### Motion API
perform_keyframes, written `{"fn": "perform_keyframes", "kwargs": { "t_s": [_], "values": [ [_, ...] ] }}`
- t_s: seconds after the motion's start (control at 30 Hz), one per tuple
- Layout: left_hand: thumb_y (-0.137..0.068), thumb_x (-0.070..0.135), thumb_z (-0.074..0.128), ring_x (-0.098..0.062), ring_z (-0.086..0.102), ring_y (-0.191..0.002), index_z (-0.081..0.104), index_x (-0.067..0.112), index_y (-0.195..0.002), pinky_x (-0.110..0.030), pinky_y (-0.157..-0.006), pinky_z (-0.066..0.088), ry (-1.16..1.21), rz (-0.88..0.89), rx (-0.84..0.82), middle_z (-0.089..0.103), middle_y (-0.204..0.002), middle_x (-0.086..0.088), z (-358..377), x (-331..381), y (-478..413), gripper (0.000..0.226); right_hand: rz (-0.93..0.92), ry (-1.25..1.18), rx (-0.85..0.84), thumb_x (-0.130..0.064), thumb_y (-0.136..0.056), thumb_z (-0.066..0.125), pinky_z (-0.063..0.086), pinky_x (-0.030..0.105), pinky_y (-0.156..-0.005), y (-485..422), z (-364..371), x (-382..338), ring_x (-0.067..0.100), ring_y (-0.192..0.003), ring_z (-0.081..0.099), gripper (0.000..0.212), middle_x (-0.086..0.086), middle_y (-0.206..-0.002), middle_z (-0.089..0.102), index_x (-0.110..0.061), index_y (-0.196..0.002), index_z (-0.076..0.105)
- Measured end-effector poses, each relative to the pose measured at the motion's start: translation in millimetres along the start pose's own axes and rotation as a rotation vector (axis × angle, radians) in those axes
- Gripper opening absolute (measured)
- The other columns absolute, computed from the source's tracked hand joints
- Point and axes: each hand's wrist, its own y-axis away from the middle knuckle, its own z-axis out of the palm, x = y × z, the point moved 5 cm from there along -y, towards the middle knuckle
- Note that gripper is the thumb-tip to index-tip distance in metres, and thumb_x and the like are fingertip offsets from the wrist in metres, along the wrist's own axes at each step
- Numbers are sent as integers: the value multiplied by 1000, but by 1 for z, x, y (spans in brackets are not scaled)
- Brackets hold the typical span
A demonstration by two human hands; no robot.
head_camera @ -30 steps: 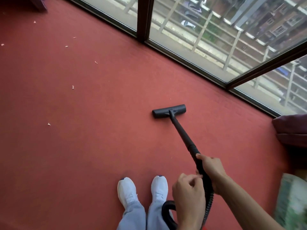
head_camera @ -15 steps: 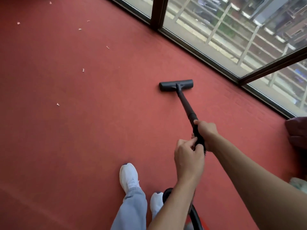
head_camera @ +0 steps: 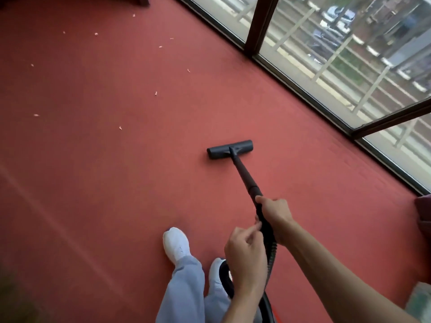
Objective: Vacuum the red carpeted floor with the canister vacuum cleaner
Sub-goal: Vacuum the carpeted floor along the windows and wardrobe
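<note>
The black floor head (head_camera: 229, 149) of the vacuum lies flat on the red carpet (head_camera: 116, 183), some way from the window. Its black wand (head_camera: 245, 176) slants back to me. My right hand (head_camera: 275, 212) grips the wand's upper end. Just below it, my left hand (head_camera: 246, 250) is curled at the ribbed black hose (head_camera: 271, 249), thumb and forefinger pinching by the handle. The hose loops down past my right shoe. The canister is hidden, apart from a red sliver at the bottom edge.
Several small pale scraps (head_camera: 120, 128) lie on the carpet to the left and far left. A dark-framed floor-level window (head_camera: 258, 24) runs along the right. My white shoes (head_camera: 175, 244) stand just behind the head. A maroon cushion (head_camera: 423, 210) sits at the right edge.
The floor head went forward toward the window, then came back toward my feet and slightly left. My left foot has stepped ahead of the right. Both hands stay on wand and hose.
</note>
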Motion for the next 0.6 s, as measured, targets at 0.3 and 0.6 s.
{"fn": "perform_keyframes", "kwargs": {
  "t_s": [0.3,0.6],
  "values": [
    [-81,22,55,-12,68,-86,80,29,-94,-34,-87,54,257,76,179,71,-86,5,-104,-1,19,29,-188,218,-145,-24,-83,62,55,37,-59,85,94,-44,28,-54,62,21,11,-63,65,-4,-77,62],
    [-89,10,55,-14,69,-90,79,30,-97,-34,-88,54,401,81,246,71,-95,4,-213,-30,12,32,-306,292,-112,-23,-84,59,60,38,-63,157,195,-52,27,-56,66,19,10,-67,68,-5,-86,64]
  ]
}}
